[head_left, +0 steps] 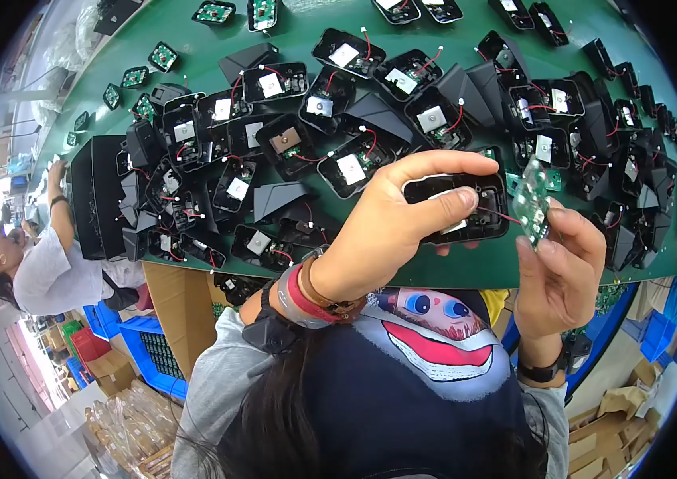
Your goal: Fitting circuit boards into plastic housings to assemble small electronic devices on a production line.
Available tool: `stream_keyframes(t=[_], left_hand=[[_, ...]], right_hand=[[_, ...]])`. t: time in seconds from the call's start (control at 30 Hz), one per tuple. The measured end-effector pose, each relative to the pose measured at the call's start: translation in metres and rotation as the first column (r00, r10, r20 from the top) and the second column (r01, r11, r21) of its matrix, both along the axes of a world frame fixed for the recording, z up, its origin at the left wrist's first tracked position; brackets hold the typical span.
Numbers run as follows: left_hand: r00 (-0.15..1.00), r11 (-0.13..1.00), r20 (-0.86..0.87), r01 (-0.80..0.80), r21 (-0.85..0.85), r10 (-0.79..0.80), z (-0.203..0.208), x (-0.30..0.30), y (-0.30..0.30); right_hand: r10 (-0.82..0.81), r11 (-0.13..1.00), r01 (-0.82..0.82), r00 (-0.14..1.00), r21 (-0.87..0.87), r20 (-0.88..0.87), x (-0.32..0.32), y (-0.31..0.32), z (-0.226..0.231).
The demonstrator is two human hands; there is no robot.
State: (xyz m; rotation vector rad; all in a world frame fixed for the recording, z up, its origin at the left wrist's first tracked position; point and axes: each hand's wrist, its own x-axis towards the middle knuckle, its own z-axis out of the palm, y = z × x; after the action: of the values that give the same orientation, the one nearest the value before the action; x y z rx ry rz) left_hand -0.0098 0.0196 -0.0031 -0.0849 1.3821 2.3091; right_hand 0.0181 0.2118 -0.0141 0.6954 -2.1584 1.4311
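Note:
My left hand [410, 199] grips an open black plastic housing [491, 209], its thumb lying over the inside and the fingers round the far edge. Between thumb and fingers of my right hand [563, 267] is a green circuit board [531, 203], held tilted just right of the housing. A thin red wire [502, 214] runs from inside the housing to the board. A pale block inside the housing is mostly covered by my left thumb. Both hands are above the near edge of the green table [466, 267].
Many similar black housings [350, 169] with pale blocks and red wires crowd the table. Green boards in shells [163, 56] lie at the far left. A black box [97, 195] stands at the left edge. Another person [43, 263] works beyond it. Blue crates [151, 355] sit below.

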Motion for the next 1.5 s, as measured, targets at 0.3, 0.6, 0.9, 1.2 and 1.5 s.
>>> stream_keyframes(t=[0.3, 0.6, 0.9, 1.2, 1.5], left_hand=[[0.988, 0.996, 0.137, 0.068, 0.053, -0.075, 0.002, 0.002, 0.004], [0.919, 0.905, -0.02, 0.393, 0.162, -0.395, 0.009, -0.002, -0.013], [0.947, 0.944, -0.007, 0.321, 0.082, -0.321, 0.011, 0.001, -0.001], [0.954, 0.964, -0.228, 0.145, -0.224, -0.197, 0.001, 0.009, 0.017], [0.859, 0.915, -0.51, -0.166, -0.368, -0.049, 0.001, 0.007, 0.026]], right_hand=[[0.088, 0.99, -0.06, 0.969, -0.127, 0.232, -0.002, 0.009, 0.002], [0.461, 0.883, -0.47, 0.864, -0.006, 0.203, -0.046, 0.024, 0.03], [0.35, 0.929, -0.275, 0.868, -0.247, 0.352, -0.026, 0.003, 0.023], [-0.106, 0.993, 0.1, 0.991, 0.067, 0.085, -0.016, -0.007, 0.017], [-0.218, 0.948, 0.212, 0.976, 0.236, -0.001, -0.013, -0.02, 0.023]])
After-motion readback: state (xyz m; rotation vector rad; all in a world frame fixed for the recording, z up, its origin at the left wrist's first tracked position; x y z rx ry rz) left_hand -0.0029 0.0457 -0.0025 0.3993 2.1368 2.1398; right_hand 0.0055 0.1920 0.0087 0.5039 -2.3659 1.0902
